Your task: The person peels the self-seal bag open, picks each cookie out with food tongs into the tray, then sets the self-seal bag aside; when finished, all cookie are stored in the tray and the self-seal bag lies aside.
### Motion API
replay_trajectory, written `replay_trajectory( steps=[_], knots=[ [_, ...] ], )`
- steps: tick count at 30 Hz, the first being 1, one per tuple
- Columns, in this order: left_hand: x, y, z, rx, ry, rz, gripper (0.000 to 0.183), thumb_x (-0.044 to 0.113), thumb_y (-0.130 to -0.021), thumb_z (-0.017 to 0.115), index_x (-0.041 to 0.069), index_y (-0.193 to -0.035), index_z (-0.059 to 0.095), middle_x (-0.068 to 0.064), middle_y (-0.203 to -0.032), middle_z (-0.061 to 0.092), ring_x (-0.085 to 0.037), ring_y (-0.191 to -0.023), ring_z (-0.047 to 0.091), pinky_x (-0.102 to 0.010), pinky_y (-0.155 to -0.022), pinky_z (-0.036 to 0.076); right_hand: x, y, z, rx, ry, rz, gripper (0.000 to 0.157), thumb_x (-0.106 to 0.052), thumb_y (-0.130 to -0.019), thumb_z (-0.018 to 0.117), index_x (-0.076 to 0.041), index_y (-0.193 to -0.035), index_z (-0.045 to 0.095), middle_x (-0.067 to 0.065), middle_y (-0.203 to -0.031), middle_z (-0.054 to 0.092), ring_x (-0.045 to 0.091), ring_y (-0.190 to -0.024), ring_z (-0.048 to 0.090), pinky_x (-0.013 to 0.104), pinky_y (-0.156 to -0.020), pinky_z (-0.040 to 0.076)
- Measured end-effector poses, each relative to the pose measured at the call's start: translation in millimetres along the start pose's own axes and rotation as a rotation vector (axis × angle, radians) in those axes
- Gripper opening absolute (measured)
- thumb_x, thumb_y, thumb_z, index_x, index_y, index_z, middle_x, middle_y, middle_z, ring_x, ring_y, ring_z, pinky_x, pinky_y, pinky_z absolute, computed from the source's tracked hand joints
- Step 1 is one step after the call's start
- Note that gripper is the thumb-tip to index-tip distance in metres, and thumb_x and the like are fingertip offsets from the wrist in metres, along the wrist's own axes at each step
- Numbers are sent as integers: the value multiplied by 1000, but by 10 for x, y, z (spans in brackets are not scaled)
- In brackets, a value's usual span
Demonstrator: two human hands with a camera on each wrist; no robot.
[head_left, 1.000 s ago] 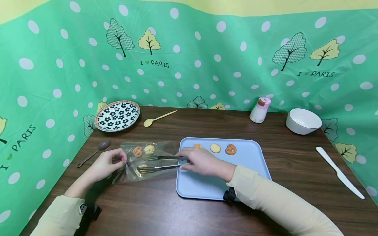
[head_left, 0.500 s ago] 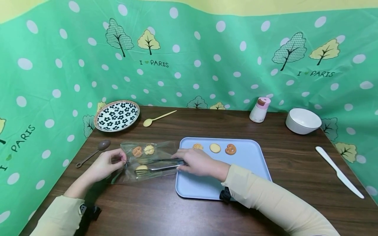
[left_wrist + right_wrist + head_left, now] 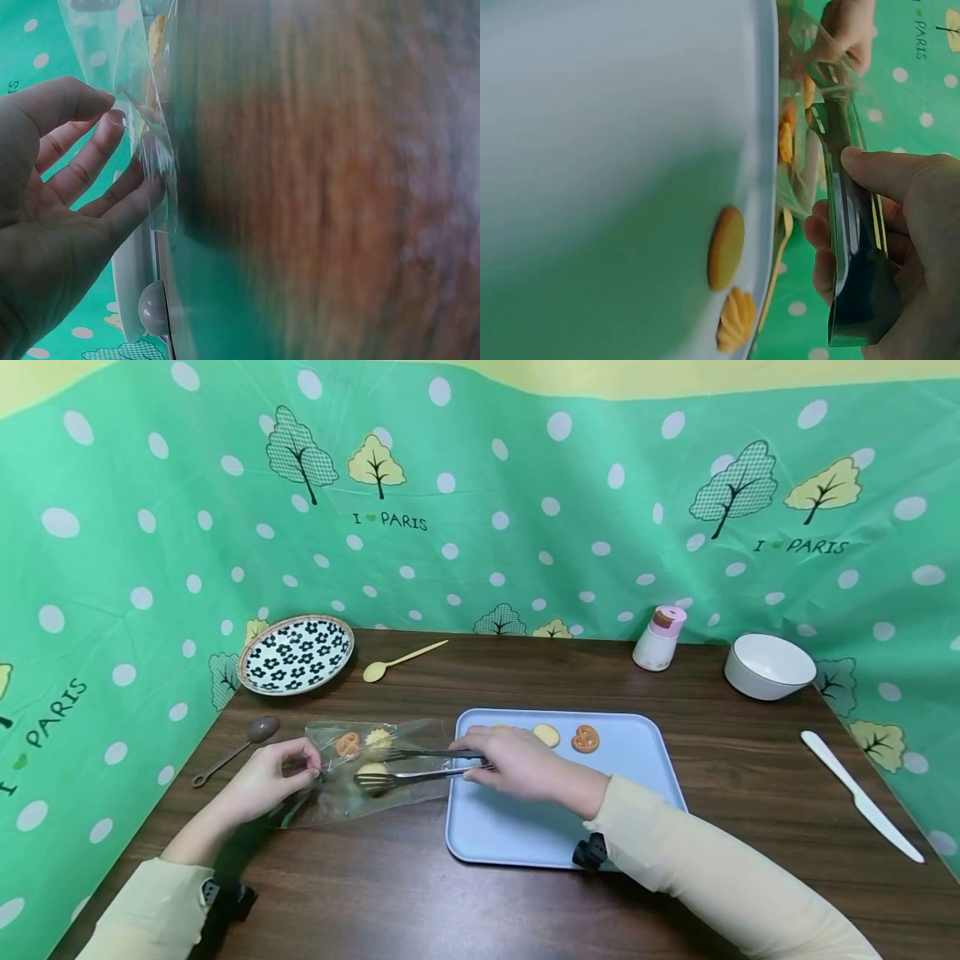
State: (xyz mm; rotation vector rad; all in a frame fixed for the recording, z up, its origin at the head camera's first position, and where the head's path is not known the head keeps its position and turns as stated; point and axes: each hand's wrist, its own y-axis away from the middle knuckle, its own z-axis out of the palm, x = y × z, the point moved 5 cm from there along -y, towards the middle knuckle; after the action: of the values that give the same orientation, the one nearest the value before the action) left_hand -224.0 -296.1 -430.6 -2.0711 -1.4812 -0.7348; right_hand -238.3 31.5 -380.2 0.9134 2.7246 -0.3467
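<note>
In the head view my left hand pinches the left edge of a clear plastic bag; the left wrist view shows thumb and finger at the film. Several cookies lie inside the bag: a pretzel-shaped cookie, a ruffled cookie and a pale round cookie. My right hand grips metal tongs, thumb on one arm, fingers on the other. The slotted tips reach into the bag, spread apart, and the near tip overlaps the pale cookie.
The light-blue tray carries a round cookie, a pretzel and a swirl cookie mostly behind my right hand. Around stand a flowered plate, brown spoon, yellow spoon, pink-topped shaker, white bowl and white knife.
My right hand and the tongs reached left, then drew back right and slightly away. The pale cookie has shifted up and right inside the bag. My left hand stays put.
</note>
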Motion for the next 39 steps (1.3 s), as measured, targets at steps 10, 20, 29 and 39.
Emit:
replay_trajectory(
  steps=[10,20,29,39],
  knots=[
    [366,53,-86,-3,-10,-17,9,-2,-83,61,6,-85,59,-8,-83,62,-17,-79,56,-27,-71,47,181,408,-272,52,17,96,39,-26,-87,68,-20,-124,60,-5,-117,63,6,-86,58,29,-70,47],
    [426,37,-71,4,-21,-6,9,-1,-83,62,7,-84,59,-8,-83,62,-16,-80,57,-26,-71,47,388,955,-537,106,25,185,40,-26,-85,71,-18,-122,61,-4,-109,64,8,-81,56,27,-69,48],
    [45,-15,-3,1,-36,-13,12,4,-85,64,15,-86,59,-3,-85,62,-12,-82,57,-25,-71,46,556,1455,-638,118,74,270,39,-27,-84,72,-23,-121,62,-11,-95,60,1,-72,48,21,-58,41],
    [59,-14,2,-10,-10,-6,12,5,-83,65,15,-86,59,-4,-86,62,-11,-80,56,-25,-69,45,733,1772,-590,86,86,376,40,-25,-81,74,-21,-120,63,-5,-97,63,5,-74,51,24,-60,43]
  ],
)
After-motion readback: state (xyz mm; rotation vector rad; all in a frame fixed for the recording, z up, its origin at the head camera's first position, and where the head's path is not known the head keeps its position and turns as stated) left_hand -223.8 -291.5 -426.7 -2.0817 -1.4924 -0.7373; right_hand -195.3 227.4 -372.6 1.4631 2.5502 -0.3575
